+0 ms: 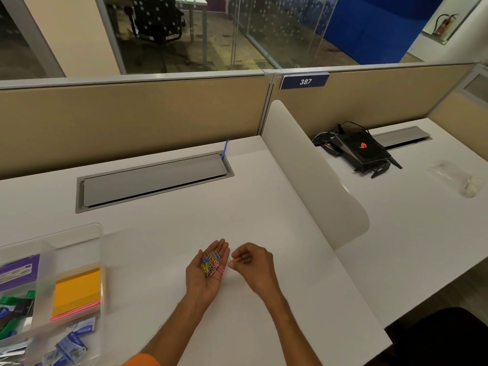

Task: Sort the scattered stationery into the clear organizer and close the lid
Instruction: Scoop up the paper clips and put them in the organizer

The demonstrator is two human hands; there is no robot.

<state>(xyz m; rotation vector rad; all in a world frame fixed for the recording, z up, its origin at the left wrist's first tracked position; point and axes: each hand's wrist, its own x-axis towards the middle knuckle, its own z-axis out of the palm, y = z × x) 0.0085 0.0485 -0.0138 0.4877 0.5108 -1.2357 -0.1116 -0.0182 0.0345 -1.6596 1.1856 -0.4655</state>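
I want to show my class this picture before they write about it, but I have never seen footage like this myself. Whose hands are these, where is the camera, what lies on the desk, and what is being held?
There is no machine here: a person works with bare hands, and one wide-angle camera worn on their head looks forward and down, so you see their own arms reaching into view.

The left hand is open, palm up, cradling a heap of coloured paper clips. The right hand is loosely curled beside it, fingertips pinched as if on one more clip; that item is too small to name.

On the white desk, at lower left, sits the clear organizer, already holding yellow sticky notes and blue and green items I cannot name. A grey cable hatch lies further back. Beyond the divider, on the next desk, rests a black router.
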